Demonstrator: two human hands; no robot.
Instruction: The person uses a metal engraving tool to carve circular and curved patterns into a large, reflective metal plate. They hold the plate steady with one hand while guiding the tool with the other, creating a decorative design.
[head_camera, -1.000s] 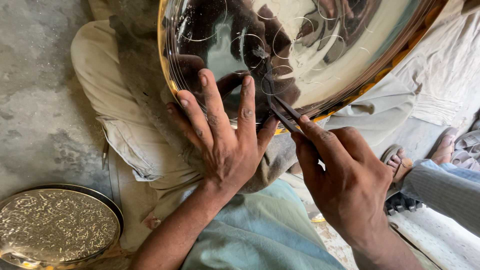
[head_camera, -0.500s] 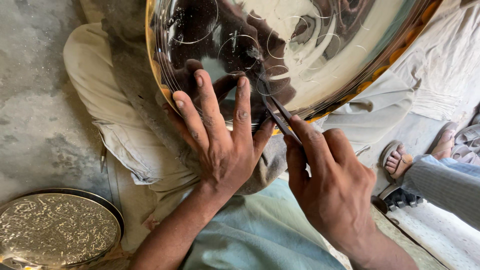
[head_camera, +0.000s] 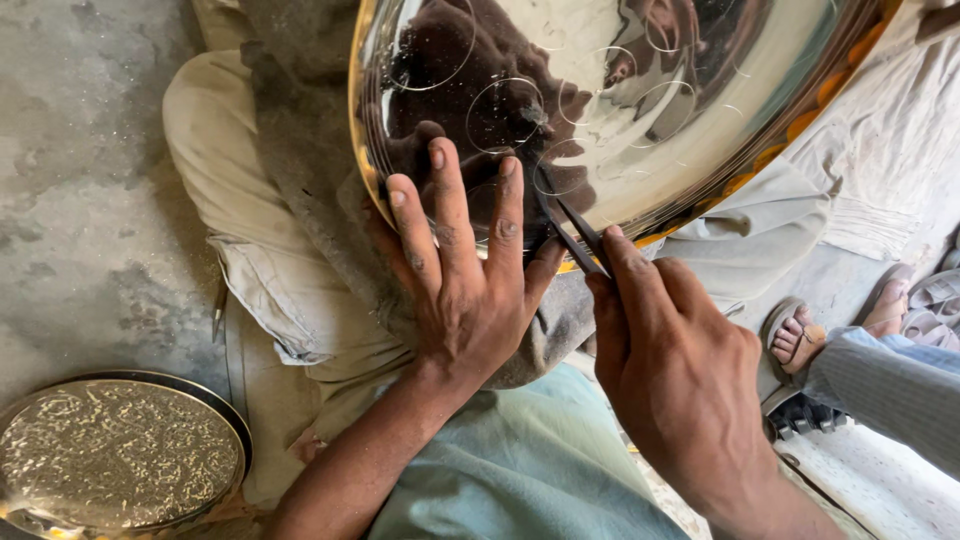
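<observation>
So our right hand (head_camera: 680, 385) has a closed, pinched grip on a thin two-legged metal tool (head_camera: 570, 232), looks like a pair of dividers, with thumb and fingers wrapped tight around the upper end and the points resting on the shiny surface of the big round metal tray (head_camera: 620, 110). Our left hand (head_camera: 465, 290) isn't gripping anything; it's spread flat and open, fingers fanned out, pressed against the lower edge of the tray just beside the tool. The tray sits tilted on our lap, propped across the beige trousers (head_camera: 270, 270), and we can see faint scribed circles (head_camera: 505, 115) on its mirror-like face plus a gold-coloured rim. Further out, a second round tray with a dense engraved pattern (head_camera: 115, 455) lies on the concrete floor (head_camera: 80, 180) at lower left. Off to the right, somebody else's sandalled foot (head_camera: 795, 340) and a grey trouser leg poke in.
</observation>
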